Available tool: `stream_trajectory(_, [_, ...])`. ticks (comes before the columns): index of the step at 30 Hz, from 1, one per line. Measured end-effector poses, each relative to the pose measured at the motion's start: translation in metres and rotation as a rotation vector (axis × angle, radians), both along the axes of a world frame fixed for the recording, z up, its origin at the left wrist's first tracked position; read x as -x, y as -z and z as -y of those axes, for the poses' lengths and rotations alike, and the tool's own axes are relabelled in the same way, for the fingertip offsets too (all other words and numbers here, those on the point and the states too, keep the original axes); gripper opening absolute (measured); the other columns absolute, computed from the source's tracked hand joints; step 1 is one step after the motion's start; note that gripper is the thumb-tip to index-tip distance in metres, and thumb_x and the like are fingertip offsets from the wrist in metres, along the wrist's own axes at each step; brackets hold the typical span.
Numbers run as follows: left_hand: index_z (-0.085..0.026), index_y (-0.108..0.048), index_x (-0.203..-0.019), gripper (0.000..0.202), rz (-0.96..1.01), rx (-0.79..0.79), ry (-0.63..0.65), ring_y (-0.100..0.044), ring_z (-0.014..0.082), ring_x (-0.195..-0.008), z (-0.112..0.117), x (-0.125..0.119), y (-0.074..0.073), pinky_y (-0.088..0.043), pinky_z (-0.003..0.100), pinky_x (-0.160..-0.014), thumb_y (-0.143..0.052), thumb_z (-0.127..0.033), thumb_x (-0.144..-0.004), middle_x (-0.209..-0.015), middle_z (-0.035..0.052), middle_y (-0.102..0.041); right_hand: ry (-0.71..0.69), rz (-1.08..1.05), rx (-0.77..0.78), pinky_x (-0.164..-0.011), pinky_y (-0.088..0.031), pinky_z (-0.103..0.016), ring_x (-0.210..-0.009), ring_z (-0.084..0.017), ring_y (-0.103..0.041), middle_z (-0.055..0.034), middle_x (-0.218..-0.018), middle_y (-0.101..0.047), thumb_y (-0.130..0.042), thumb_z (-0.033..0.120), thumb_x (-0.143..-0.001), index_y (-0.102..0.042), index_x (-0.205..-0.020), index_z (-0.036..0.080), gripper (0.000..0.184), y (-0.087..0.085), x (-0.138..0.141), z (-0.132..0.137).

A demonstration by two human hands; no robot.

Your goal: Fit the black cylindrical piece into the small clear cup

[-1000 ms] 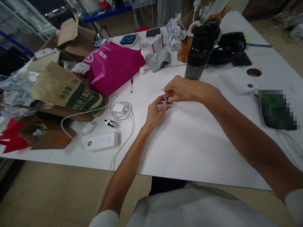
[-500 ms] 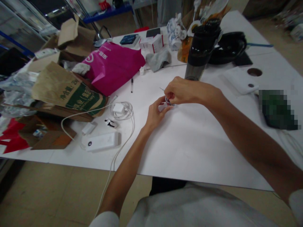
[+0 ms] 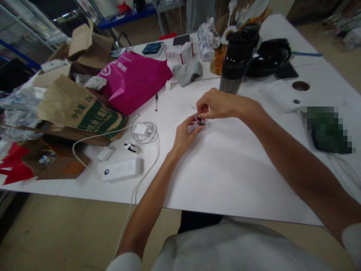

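Over the white table, my left hand grips a small round object between thumb and fingers. It has a pale rim and a dark, reddish inside; its exact kind is too small to tell. My right hand is closed in a pinch at the top of this object, from above and the right. Whatever is between its fingertips is hidden. A thin, short metal-looking piece lies on the table just left of my right hand.
A black tumbler stands just behind my right hand. Leftward are a white power bank, a coiled white cable, a pen, a magenta bag and cardboard boxes. A roll of tape lies at right.
My right hand has shifted slightly and its fingers have lifted a little, so more of the round object's dark, reddish inside shows. My left hand keeps its hold, nearly still.
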State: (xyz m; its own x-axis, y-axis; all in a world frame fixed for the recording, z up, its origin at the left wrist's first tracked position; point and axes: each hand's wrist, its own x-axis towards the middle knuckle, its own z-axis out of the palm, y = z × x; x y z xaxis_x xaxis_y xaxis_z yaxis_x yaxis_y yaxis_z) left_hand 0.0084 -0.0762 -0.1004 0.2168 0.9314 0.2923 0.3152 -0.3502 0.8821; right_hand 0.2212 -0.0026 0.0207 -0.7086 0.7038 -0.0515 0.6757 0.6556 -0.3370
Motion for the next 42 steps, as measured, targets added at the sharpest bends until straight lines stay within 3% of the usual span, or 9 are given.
stream_trajectory(5, [-0.027,-0.078,-0.148,0.053,-0.029,-0.021,0.006,-0.081,0.0333,-0.134,0.001,0.004,0.0,-0.062,0.057,-0.121,-0.092,-0.044,-0.099,-0.149,0.0129,-0.084,0.013,0.031,-0.02,-0.089,-0.057,-0.042,-0.099,-0.028,-0.08,-0.0078,-0.098,-0.086,-0.076,0.039,-0.104,-0.093,-0.103,0.027,0.021,-0.002,-0.004,-0.001])
stream_trajectory(19, [-0.028,-0.079,-0.141,0.042,-0.029,-0.012,0.01,-0.081,0.0325,-0.131,0.001,0.004,0.002,-0.062,0.059,-0.12,-0.089,-0.039,-0.102,-0.145,0.012,-0.085,-0.045,-0.012,0.051,-0.09,-0.053,-0.04,-0.103,-0.028,-0.078,-0.0064,-0.104,-0.089,-0.079,0.036,-0.102,-0.093,-0.108,0.027,0.017,-0.002,-0.004,-0.001])
stream_trajectory(25, [-0.028,-0.077,-0.143,0.042,-0.027,-0.025,0.017,-0.082,0.0324,-0.13,0.001,0.005,0.004,-0.062,0.059,-0.12,-0.087,-0.04,-0.104,-0.143,0.0124,-0.085,-0.06,-0.047,-0.059,-0.094,-0.051,-0.04,-0.108,-0.029,-0.076,-0.0059,-0.107,-0.088,-0.071,0.035,-0.106,-0.089,-0.112,0.024,0.022,-0.013,-0.006,0.007])
stream_trajectory(32, [-0.026,-0.074,-0.147,0.044,-0.088,-0.02,0.019,-0.08,0.0324,-0.133,0.005,0.006,-0.001,-0.06,0.059,-0.123,-0.084,-0.041,-0.107,-0.148,0.0128,-0.083,-0.041,-0.081,-0.167,-0.091,-0.049,-0.041,-0.105,-0.031,-0.076,-0.0076,-0.099,-0.085,-0.071,0.034,-0.107,-0.089,-0.111,0.023,0.021,-0.012,-0.01,0.01])
stream_trajectory(37, [-0.026,-0.074,-0.147,0.043,-0.104,-0.044,0.015,-0.08,0.0324,-0.133,0.004,0.006,0.001,-0.061,0.058,-0.122,-0.084,-0.04,-0.107,-0.147,0.0128,-0.084,-0.004,-0.115,-0.239,-0.09,-0.049,-0.042,-0.098,-0.03,-0.077,-0.0086,-0.101,-0.086,-0.067,0.03,-0.109,-0.088,-0.11,0.023,0.022,-0.026,-0.014,0.018])
stream_trajectory(42, [-0.026,-0.073,-0.149,0.043,-0.122,-0.058,0.025,-0.08,0.0316,-0.134,0.003,0.007,0.002,-0.061,0.057,-0.121,-0.081,-0.042,-0.11,-0.147,0.0136,-0.084,-0.003,-0.183,-0.234,-0.092,-0.051,-0.042,-0.099,-0.029,-0.076,-0.008,-0.106,-0.087,-0.069,0.028,-0.107,-0.087,-0.11,0.024,0.019,-0.032,-0.014,0.019])
